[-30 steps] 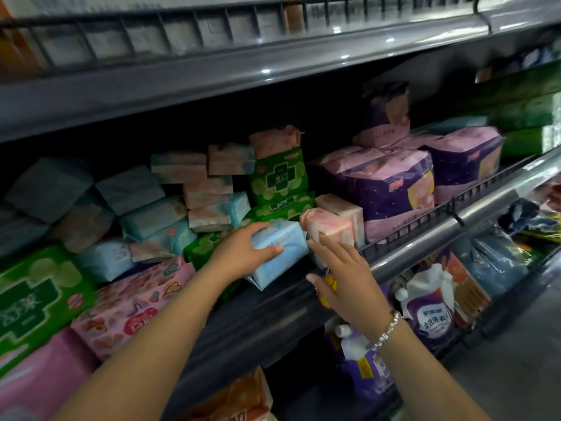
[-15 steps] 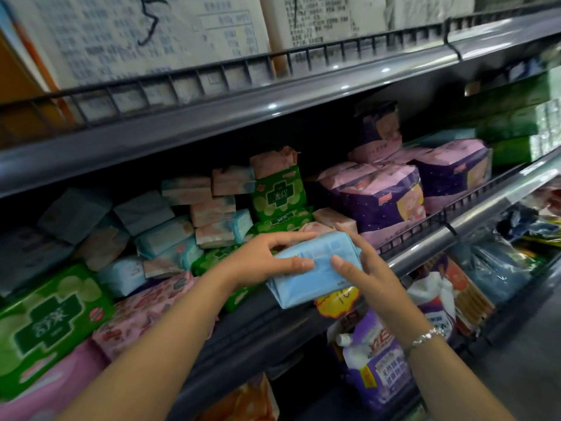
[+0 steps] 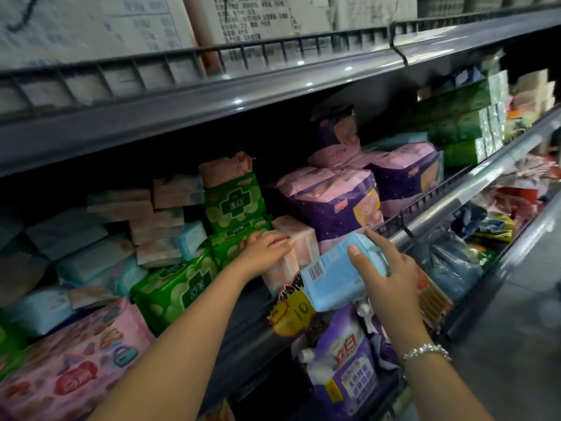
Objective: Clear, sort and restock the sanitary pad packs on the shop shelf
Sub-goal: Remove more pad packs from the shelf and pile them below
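Observation:
My right hand (image 3: 385, 268) holds a light blue pad pack (image 3: 331, 281) in front of the shelf edge, barcode side up, thumb across its top. My left hand (image 3: 267, 249) grips the top of a pale pink pad pack (image 3: 299, 238) that stands at the shelf front. Behind it lie green packs (image 3: 233, 203), a heap of pink-and-blue small packs (image 3: 164, 235) and large purple-pink packs (image 3: 331, 205). A flat pink pack (image 3: 73, 366) and another green pack (image 3: 176, 287) lie at the left front.
The grey shelf rail (image 3: 473, 189) runs to the right in front of the packs. A yellow price tag (image 3: 291, 311) hangs on the shelf edge. Below stand purple detergent pouches (image 3: 346, 369) and bagged goods (image 3: 455, 262). Green tissue packs (image 3: 467, 123) are stacked at the far right; cartons fill the upper shelf (image 3: 212, 95).
My left hand let go of the light blue pack and moved onto the pale pink pack. My right hand now holds the blue pack alone, lower and further right.

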Motion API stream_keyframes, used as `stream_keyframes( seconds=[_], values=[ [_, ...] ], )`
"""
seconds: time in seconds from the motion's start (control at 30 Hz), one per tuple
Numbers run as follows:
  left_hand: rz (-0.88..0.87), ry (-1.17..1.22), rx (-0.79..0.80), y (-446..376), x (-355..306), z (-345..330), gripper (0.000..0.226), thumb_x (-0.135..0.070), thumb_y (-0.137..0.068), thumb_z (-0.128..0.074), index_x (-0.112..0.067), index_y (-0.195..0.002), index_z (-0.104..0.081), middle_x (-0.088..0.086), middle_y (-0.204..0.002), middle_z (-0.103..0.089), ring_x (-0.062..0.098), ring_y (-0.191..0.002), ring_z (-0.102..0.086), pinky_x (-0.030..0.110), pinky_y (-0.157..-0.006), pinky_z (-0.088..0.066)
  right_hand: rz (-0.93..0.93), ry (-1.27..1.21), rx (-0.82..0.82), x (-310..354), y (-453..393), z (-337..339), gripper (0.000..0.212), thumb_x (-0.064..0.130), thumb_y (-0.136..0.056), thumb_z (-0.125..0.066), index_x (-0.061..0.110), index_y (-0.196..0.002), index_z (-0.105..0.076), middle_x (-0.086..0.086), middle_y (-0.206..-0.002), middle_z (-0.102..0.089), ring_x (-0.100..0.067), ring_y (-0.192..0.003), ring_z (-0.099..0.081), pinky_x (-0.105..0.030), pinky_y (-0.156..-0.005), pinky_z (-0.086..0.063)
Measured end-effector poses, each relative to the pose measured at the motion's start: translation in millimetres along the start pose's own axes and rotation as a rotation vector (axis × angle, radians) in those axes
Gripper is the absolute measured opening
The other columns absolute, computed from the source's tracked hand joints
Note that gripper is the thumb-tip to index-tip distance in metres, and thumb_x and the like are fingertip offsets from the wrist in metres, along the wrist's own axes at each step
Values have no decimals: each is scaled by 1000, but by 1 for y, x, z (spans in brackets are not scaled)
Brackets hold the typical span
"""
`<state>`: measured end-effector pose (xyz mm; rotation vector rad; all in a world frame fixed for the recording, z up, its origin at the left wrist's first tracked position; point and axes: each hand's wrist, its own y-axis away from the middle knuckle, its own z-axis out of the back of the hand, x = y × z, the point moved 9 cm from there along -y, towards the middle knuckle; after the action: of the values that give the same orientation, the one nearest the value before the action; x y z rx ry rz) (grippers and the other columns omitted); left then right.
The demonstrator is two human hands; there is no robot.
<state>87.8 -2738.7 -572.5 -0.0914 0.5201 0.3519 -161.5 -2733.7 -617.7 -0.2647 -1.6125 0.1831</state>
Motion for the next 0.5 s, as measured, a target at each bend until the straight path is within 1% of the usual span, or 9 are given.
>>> stream_keyframes(
  seconds=[0.03,0.07,0.13,0.2,0.27,0.33,0.37,0.43,0.5],
  values=[
    [38,8,10,-4,1,-2,71,-79,-67,-43,-40,-124,-55,6,-149,-28,29,-138,-27,42,-118,-20,-6,9,0,-2,-2,1,67,83,-60,-59,53,-120,-56,12,-110,-38,-23,-115,-46,-47,-99,-47],
    [68,32,12,-7,1,-4,67,-80,-70,-48,-37,-121,-54,7,-145,-29,29,-135,-31,42,-115,-26,-11,17,-3,-5,-3,1,66,83,-62,-59,53,-121,-56,12,-110,-37,-23,-115,-46,-47,-98,-47],
    [118,61,-13,-14,5,-9,56,-63,-82,-60,-27,-124,-50,11,-142,-26,27,-127,-36,33,-106,-34,-25,29,3,-7,-4,0,64,81,-64,-59,52,-121,-55,9,-110,-37,-24,-115,-45,-47,-98,-47],
    [154,72,-52,-16,7,-10,62,-48,-85,-66,-21,-135,-40,14,-143,-27,26,-119,-41,28,-95,-36,-46,42,19,-8,-3,-2,62,80,-66,-58,52,-121,-55,4,-112,-38,-25,-115,-46,-45,-99,-47],
    [172,113,-51,-15,10,-10,75,-41,-86,-69,-20,-146,-29,15,-149,-30,29,-126,-42,30,-98,-38,-64,38,21,-8,-1,-2,57,72,-70,-59,49,-122,-55,-1,-117,-39,-25,-115,-46,-39,-97,-46],
    [178,121,-42,-15,10,-9,78,-37,-89,-66,-17,-151,-23,12,-153,-30,31,-134,-39,34,-104,-37,-80,18,4,-9,1,1,47,61,-77,-61,46,-121,-56,-3,-118,-39,-25,-113,-48,-36,-93,-46],
    [175,99,-49,-15,8,-6,76,-39,-91,-63,-16,-152,-24,11,-154,-30,31,-136,-37,34,-106,-35,-85,3,-3,-10,2,3,43,58,-79,-61,46,-120,-57,-3,-118,-39,-25,-112,-48,-35,-91,-46],
    [186,17,-59,-16,1,-4,72,-53,-93,-51,-14,-150,-29,12,-156,-28,33,-140,-30,37,-109,-31,-99,-32,-11,-12,4,4,40,54,-81,-61,44,-119,-58,-4,-118,-39,-24,-111,-49,-30,-86,-43],
    [225,-34,-70,-18,-9,-3,78,-66,-91,-40,-15,-149,-31,18,-156,-20,38,-143,-20,43,-113,-25,-109,-52,-22,-14,4,6,39,51,-83,-61,43,-121,-58,-4,-118,-39,-23,-110,-49,-28,-84,-41]
  ],
)
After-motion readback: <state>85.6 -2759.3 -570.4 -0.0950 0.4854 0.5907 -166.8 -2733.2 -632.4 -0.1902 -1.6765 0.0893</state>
